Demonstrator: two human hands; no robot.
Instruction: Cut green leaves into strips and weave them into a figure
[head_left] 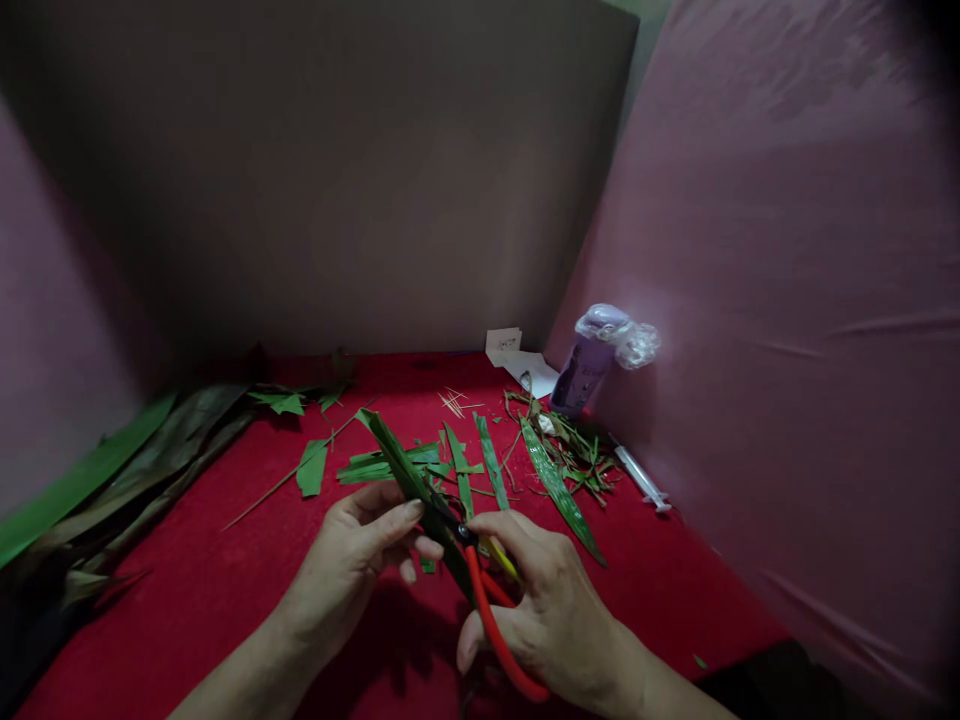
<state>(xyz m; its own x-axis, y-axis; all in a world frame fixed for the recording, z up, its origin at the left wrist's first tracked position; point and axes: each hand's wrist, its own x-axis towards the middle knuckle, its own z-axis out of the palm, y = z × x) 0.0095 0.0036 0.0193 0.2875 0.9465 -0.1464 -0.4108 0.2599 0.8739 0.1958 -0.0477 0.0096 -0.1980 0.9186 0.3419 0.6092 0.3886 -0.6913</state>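
Observation:
Between thumb and fingers, my left hand (366, 548) pinches a long green leaf (393, 446) that slants up to the left. My right hand (556, 585) grips red-handled scissors (480, 590), with the dark blades lying against the leaf near my left fingertips. How far the blades are apart is hard to make out. A yellow piece (501, 558) shows beside the red handles. Cut green leaf strips (460, 470) lie on the red cloth just beyond my hands, partly hidden by them.
Large leaves (112, 470) lie along the left side. Toothpicks (453, 403) are scattered at the back. On the right are a pile of stems (574, 450), a long leaf (559, 490), a syringe (641, 478), a purple cup (581, 370) with plastic wrap, and white paper (534, 372).

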